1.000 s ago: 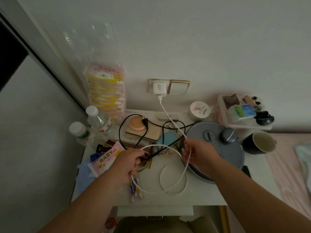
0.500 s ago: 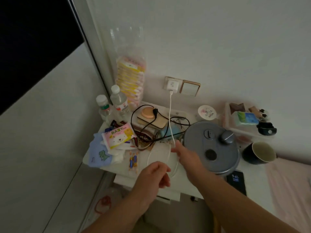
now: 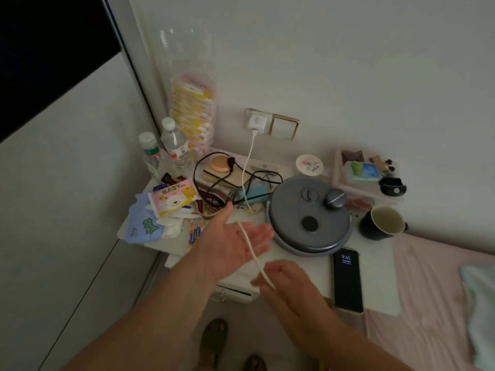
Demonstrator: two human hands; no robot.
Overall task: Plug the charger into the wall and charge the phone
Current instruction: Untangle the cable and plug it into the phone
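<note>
The white charger (image 3: 256, 121) sits plugged into the wall socket above the bedside table (image 3: 375, 274). Its white cable (image 3: 247, 162) hangs down over the clutter, then runs across the palm of my left hand (image 3: 230, 245), which is flat with fingers spread. From there the cable reaches my right hand (image 3: 286, 282), whose blurred fingers pinch it near its free end; the plug tip is hidden. The phone (image 3: 347, 279) lies face up at the table's front right, screen lit showing 9:45, a little right of my right hand.
A round grey appliance (image 3: 310, 215) fills the table's middle, a dark mug (image 3: 383, 222) to its right. Water bottles (image 3: 175, 145), a baby wipes pack (image 3: 172, 198), batteries (image 3: 195, 232) and a black cord (image 3: 214, 180) crowd the left. A pink bed (image 3: 428, 303) adjoins on the right.
Both hands have drawn back toward me with the white cable. My left hand has opened flat under it. The view has pulled back, bringing the lit phone into sight.
</note>
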